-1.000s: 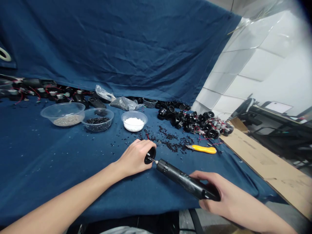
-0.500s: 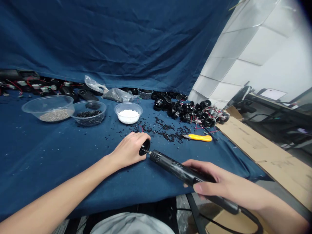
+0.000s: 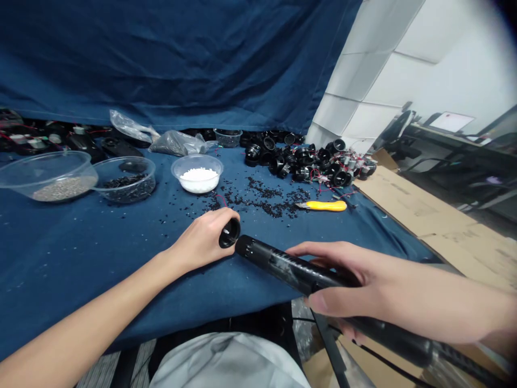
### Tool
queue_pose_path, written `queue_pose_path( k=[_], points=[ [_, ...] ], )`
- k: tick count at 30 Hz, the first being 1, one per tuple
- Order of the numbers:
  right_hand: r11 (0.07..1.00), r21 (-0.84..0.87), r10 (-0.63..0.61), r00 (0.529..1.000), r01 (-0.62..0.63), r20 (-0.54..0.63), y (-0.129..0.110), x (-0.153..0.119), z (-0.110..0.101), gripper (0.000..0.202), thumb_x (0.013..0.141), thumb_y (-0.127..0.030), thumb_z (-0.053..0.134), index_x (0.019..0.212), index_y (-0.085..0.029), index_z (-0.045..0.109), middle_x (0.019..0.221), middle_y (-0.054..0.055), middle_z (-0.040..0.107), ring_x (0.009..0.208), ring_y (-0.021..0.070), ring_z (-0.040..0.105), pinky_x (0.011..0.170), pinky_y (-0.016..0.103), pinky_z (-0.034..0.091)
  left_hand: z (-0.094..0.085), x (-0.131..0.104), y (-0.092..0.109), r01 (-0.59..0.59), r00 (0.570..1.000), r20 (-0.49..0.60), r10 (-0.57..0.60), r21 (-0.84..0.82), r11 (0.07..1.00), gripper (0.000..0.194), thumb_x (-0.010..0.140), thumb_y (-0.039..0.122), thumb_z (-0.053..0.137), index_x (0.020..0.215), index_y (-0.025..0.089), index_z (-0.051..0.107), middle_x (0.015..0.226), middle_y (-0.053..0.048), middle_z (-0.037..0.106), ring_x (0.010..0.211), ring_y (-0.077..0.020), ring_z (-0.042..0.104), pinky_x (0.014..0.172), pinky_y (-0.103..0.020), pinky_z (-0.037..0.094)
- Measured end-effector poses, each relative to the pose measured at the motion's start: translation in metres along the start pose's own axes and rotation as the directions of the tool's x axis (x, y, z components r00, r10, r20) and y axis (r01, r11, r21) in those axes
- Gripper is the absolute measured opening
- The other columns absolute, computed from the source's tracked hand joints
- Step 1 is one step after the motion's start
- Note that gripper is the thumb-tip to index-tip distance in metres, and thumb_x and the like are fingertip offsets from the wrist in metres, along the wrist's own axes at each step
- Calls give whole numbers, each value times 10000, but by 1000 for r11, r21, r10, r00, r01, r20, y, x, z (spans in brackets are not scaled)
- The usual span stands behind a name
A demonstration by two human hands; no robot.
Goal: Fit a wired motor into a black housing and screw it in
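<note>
My left hand [image 3: 205, 237] is wrapped round a round black housing [image 3: 230, 233], whose open side faces right. A short red wire shows just behind it. My right hand [image 3: 343, 285] grips a black electric screwdriver [image 3: 283, 265] with a cord at its rear. The tool slants up to the left, and its front end is at the housing's opening; the bit is hardly visible. Behind my hands, small black pieces [image 3: 270, 205] are scattered on the blue cloth [image 3: 169, 285]. A yellow-handled knife [image 3: 325, 206] lies to their right.
Clear bowls hold white pieces [image 3: 199, 180], black screws [image 3: 127, 186] and greyish small parts [image 3: 64, 187]. A plastic bag [image 3: 177, 143] lies behind them. Black housings with wires [image 3: 302, 161] are heaped at the back right. Cardboard [image 3: 420, 210] borders the table's right side.
The view has shifted, so the table items appear further left and higher. The screwdriver's front end is closer to the housing, and less of its bit shows. Both hands keep their hold.
</note>
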State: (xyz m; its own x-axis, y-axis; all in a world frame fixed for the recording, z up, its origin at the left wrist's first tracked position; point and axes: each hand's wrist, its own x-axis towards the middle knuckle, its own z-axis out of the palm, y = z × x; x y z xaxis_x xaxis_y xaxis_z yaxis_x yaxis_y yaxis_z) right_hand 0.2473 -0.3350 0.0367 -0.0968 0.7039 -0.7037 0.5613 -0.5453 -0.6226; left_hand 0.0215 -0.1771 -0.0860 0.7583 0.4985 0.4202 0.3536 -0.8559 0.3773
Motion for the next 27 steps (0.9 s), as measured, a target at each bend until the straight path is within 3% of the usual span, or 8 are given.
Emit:
queue_pose_path(
  k=[8,14,18,27],
  points=[
    [905,-422,-128,979,51,-158,-38,-9,-1,549,768,-505,652,1282,-332,562,781,-32,701,655,172,641,527,226,447,0,-1,-1,-12,1000,13,12,9,1000,336,724,119,646,1021,180,502,968,-44,629,885,-213,613,775,-313,472],
    [885,-464,-126,975,27,-185,-42,-8,0,531,765,-495,611,1254,-288,583,702,-26,675,547,158,583,445,234,392,0,-3,-3,-6,1000,16,6,-6,1000,347,718,115,646,1026,181,500,974,-40,627,898,-211,609,782,-312,468],
    [883,-460,-190,968,95,-164,-38,-6,-1,510,749,-507,625,1213,-297,605,650,-23,653,485,153,549,405,243,362,-1,-3,-2,8,1000,22,-8,-14,1000,333,720,117,639,1016,182,502,961,-39,625,889,-208,609,782,-312,466],
    [863,-486,-243,957,139,-156,-34,1,-4,548,723,-514,672,1223,-301,606,655,-19,659,507,170,574,409,257,384,-3,-2,-1,46,998,32,-45,-50,998,348,693,90,617,1009,186,505,962,-38,625,877,-201,604,788,-310,463]
  ],
)
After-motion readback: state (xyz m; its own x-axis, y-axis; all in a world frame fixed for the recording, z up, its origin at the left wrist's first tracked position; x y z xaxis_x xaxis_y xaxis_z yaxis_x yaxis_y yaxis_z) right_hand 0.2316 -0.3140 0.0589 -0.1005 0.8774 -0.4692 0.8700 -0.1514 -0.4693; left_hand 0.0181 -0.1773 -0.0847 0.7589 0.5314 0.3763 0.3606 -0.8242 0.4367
